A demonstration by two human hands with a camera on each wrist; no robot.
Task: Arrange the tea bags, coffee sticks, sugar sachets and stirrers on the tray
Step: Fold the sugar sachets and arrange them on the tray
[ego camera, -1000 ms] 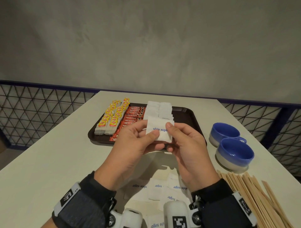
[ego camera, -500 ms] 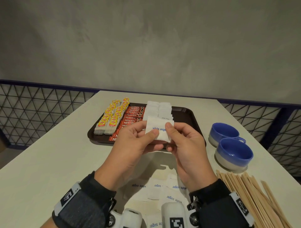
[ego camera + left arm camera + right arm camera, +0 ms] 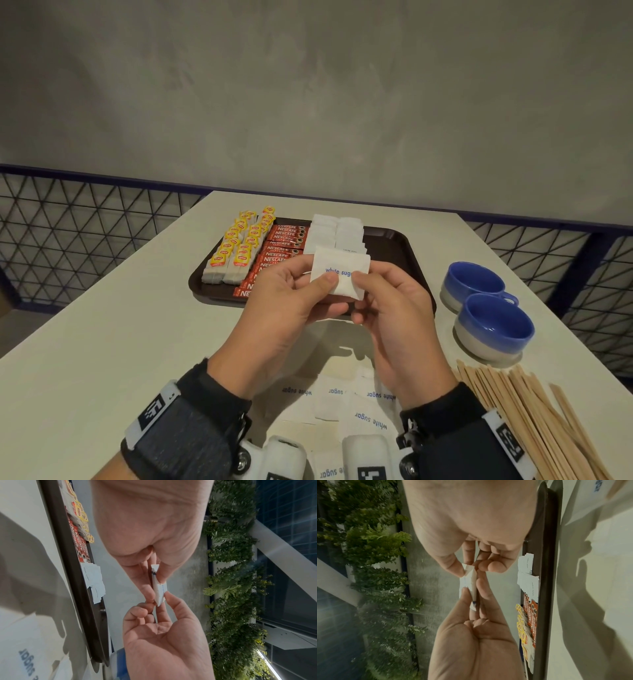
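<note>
Both thumbs are pinching a small sachet stack (image 3: pixel 340 274) mid-frame, left hand (image 3: pixel 284 308) and right hand (image 3: pixel 394 315) over the tray (image 3: pixel 394 246), so I'd square the edges before laying them beside the white rows.

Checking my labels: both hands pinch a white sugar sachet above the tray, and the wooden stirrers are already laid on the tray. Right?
Not quite. The wooden stirrers lie on the table, off the tray, as the head view shows. The rest holds: left hand and right hand both pinch the sugar sachet.
</note>
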